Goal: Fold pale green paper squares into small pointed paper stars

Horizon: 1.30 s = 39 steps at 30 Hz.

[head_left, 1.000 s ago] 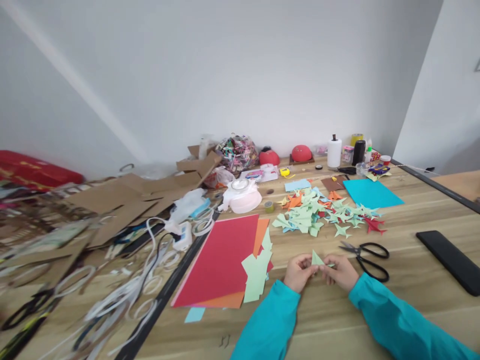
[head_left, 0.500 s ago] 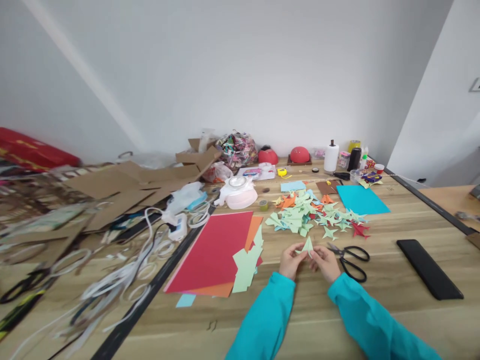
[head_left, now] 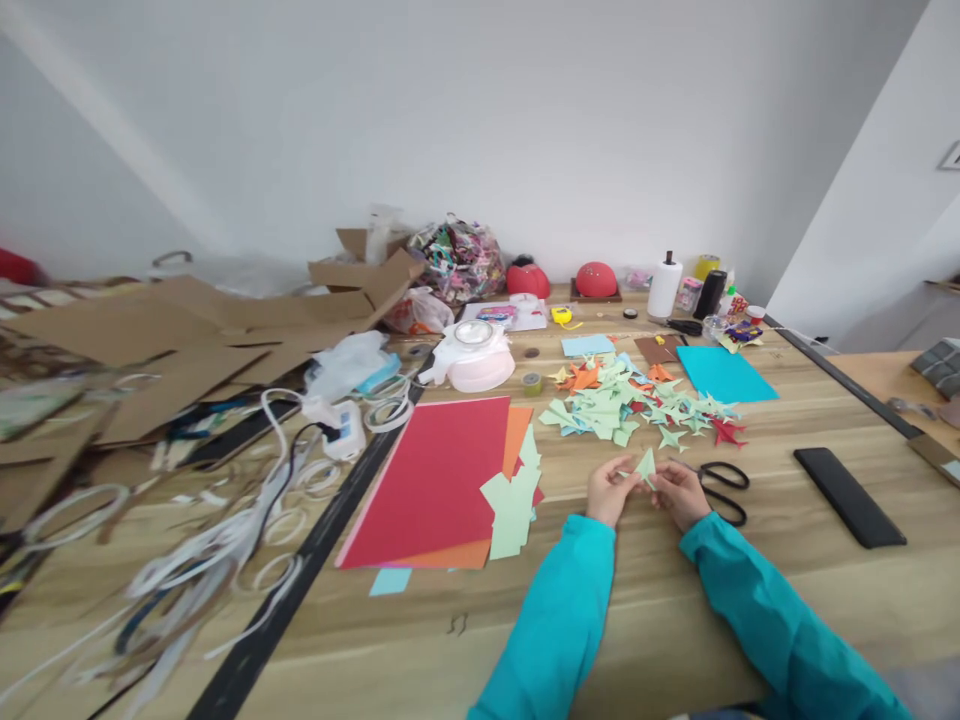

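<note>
Between both hands I hold a small pale green folded paper piece [head_left: 646, 467], its pointed tip facing away from me. My left hand [head_left: 608, 490] pinches it on the left side, and my right hand [head_left: 684, 494] pinches it on the right. Black-handled scissors [head_left: 726, 490] lie beside my right hand, which hides part of their blades. Just beyond my hands spreads a pile of folded paper pieces [head_left: 611, 400], mostly pale green with some orange, red and blue. A red folded star shape [head_left: 727, 431] sits at its right edge.
Left of my hands lie red paper sheets [head_left: 442, 480] and pale green paper cut-outs [head_left: 514, 510]. A black phone-like slab [head_left: 849, 497] is at right, a blue sheet [head_left: 726, 373] behind. White cables [head_left: 240, 545], cardboard [head_left: 165, 320] and a power strip [head_left: 345, 432] crowd the left.
The head view has shifted, so the table contents sit slightly higher and my hands appear further right. Both hands still hold the green folded paper, nearer the scissors now.
</note>
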Tool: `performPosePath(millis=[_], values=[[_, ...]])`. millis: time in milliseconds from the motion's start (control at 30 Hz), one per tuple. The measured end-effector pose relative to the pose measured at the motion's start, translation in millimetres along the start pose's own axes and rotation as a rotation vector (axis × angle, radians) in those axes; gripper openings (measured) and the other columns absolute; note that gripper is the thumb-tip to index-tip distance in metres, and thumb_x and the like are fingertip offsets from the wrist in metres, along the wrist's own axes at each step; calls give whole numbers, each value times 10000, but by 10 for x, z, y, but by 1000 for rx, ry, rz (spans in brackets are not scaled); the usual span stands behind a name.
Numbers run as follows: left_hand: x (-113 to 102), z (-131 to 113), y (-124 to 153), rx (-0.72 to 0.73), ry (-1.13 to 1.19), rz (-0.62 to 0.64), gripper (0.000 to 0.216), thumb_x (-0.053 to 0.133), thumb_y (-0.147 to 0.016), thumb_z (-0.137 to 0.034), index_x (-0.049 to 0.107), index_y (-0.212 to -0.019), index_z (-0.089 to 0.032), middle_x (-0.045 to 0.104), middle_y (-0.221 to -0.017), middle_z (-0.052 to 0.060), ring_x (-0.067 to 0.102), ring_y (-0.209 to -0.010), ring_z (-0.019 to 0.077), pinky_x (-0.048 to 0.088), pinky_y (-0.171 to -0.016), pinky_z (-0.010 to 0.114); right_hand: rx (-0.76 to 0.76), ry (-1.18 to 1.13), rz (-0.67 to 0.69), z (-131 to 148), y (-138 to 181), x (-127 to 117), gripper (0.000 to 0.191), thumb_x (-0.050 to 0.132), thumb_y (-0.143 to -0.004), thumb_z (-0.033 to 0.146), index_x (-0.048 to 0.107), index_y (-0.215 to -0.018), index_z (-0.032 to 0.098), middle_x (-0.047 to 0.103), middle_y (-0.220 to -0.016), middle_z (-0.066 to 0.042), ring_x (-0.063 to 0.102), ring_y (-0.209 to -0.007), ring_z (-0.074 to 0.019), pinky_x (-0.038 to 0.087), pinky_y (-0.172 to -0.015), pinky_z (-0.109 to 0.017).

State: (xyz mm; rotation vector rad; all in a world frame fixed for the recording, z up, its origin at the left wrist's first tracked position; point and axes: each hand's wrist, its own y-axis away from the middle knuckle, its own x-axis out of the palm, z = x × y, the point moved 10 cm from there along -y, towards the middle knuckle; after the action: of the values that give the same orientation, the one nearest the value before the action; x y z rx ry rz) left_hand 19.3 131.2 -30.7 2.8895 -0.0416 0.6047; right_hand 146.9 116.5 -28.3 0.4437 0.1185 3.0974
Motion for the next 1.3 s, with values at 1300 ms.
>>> performPosePath(millis=[1300], values=[[531, -952, 412, 753, -1030, 423, 261, 479, -802, -222, 610, -1020, -166, 572, -976, 107, 560, -838, 172, 480, -731, 306, -226, 179, 119, 530, 143, 288, 412, 668, -674, 351, 417, -970, 211, 574, -571, 72, 510, -380, -86, 407, -349, -190]])
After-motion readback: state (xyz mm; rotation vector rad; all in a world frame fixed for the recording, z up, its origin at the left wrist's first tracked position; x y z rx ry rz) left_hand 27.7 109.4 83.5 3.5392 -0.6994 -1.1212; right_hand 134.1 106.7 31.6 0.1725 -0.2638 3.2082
